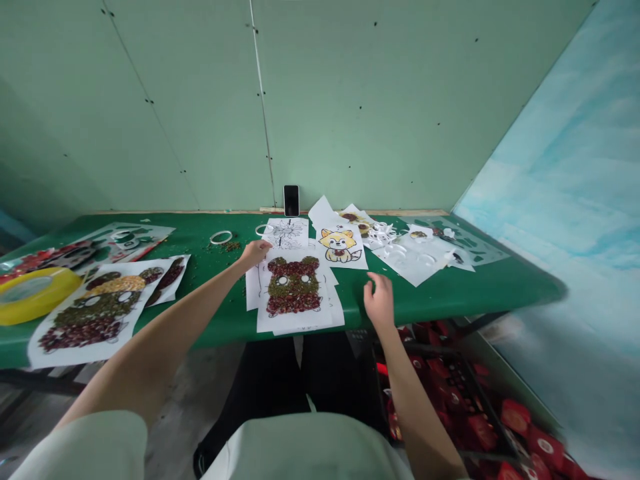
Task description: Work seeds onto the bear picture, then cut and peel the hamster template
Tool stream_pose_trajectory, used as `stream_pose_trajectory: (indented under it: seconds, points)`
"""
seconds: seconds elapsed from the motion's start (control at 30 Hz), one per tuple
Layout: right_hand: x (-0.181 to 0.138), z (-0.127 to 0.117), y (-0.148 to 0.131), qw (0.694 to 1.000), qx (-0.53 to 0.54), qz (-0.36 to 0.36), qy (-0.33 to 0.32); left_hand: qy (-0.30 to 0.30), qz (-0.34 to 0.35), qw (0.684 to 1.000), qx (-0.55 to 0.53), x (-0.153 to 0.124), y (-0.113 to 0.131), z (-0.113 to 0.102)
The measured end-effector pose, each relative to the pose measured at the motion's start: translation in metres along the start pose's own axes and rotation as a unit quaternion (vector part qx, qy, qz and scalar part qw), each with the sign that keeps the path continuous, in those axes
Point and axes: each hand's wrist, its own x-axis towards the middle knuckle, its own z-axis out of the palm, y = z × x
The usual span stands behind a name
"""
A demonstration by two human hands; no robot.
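Observation:
My left hand (257, 254) is closed, its fingertips pinching the top left corner of a paper picture (293, 288) of an animal filled in with dark red and green seeds or beans. That sheet lies over several other white sheets (334, 313) at the table's front edge. Off to the right, my right hand (380, 301) hovers near the edge, fingers loosely bent and apart, with nothing in it. Between the hands and farther back lies a coloured fox drawing (341, 246). Behind the seed picture is a black line drawing (287, 233).
A yellow tape roll (37, 293) and another seed picture (100, 310) lie at the left. A white ring (221, 237) sits by loose seeds (231, 246). A phone (291, 201) leans on the wall. White strips (383, 233) and papers (417, 257) lie right; red packages (470, 427) are below.

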Motion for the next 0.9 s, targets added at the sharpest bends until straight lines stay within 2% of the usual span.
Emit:
stream_pose_trajectory:
  seconds: [0.1, 0.17, 0.33, 0.5, 0.67, 0.77, 0.9]
  points:
    - [-0.009, -0.018, 0.031, 0.985, -0.143, 0.100, 0.016, 0.019, -0.012, 1.000, -0.019, -0.003, -0.003, 0.000]
    - [-0.013, -0.025, 0.046, 0.970, -0.197, 0.139, -0.027, 0.031, -0.018, 0.999, -0.031, -0.006, -0.005, 0.000]
    - [0.007, -0.030, 0.058, 0.947, -0.251, 0.155, -0.130, 0.064, -0.020, 0.997, -0.044, -0.016, -0.006, 0.005]
    - [0.039, -0.026, 0.057, 0.927, -0.255, 0.179, -0.209, 0.134, 0.018, 0.990, -0.041, -0.024, -0.005, 0.008]
    - [0.041, -0.019, 0.064, 0.931, -0.243, 0.146, -0.228, 0.200, 0.043, 0.979, -0.017, -0.027, -0.012, -0.002]
    - [0.036, -0.015, 0.065, 0.940, -0.226, 0.107, -0.233, 0.219, 0.040, 0.975, -0.003, -0.031, -0.019, -0.012]
    - [0.033, -0.006, 0.056, 0.941, -0.196, 0.064, -0.270, 0.235, 0.026, 0.972, 0.013, -0.037, -0.029, -0.023]
